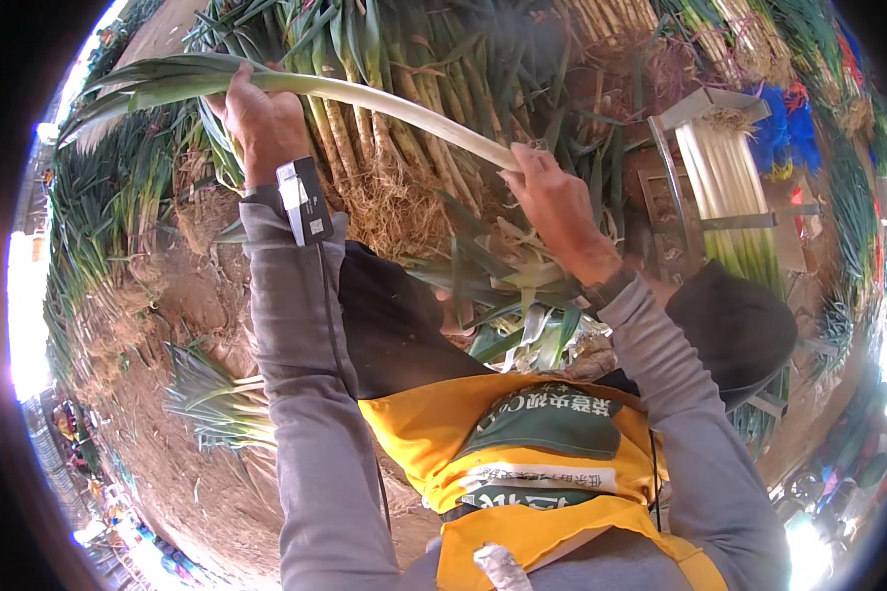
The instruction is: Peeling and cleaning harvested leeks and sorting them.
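A long leek (394, 101) with a white stalk and green leaves stretches across the upper part of the head view, bowed slightly. My left hand (261, 128) is closed round it where the leaves begin. The fingers of my right hand (560, 202) are closed on the white root end, lower and to the right. Behind the leek lies a large heap of unpeeled leeks (379, 148) with dirty stalks and hairy brown roots. Stripped leaves and peelings (537, 320) lie below my right hand, close to my lap.
To the right, a bundle of clean white leeks (724, 167) lies in a metal frame (682, 187). Blue ties (786, 133) hang beside it. A small bunch of leeks (227, 399) rests on the dirt floor (158, 369) at left. More leeks (118, 197) are piled along the far left.
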Demonstrator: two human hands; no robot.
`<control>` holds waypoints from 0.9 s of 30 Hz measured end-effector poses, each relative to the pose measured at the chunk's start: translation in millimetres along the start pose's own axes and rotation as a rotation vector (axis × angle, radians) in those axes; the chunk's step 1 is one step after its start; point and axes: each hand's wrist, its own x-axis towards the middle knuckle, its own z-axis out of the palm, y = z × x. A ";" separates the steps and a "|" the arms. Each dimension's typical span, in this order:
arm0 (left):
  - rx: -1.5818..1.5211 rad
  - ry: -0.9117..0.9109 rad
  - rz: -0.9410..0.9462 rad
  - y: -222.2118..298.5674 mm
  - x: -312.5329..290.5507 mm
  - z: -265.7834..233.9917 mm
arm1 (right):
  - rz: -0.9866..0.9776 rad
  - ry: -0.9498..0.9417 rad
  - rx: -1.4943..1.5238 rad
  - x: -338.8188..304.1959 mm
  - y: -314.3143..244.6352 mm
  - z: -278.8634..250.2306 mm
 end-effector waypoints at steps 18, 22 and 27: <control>-0.204 -0.308 -0.274 -14.7 -8.1 8.5 | -0.151 -0.125 -0.081 11.7 4.9 -13.2; -0.175 -0.375 -0.204 -13.2 -10.3 5.0 | -0.115 -0.151 -0.035 9.1 -1.1 -8.6; -0.171 -0.375 -0.228 -17.2 -13.1 5.3 | 0.023 -0.183 -0.031 8.7 -1.5 -5.7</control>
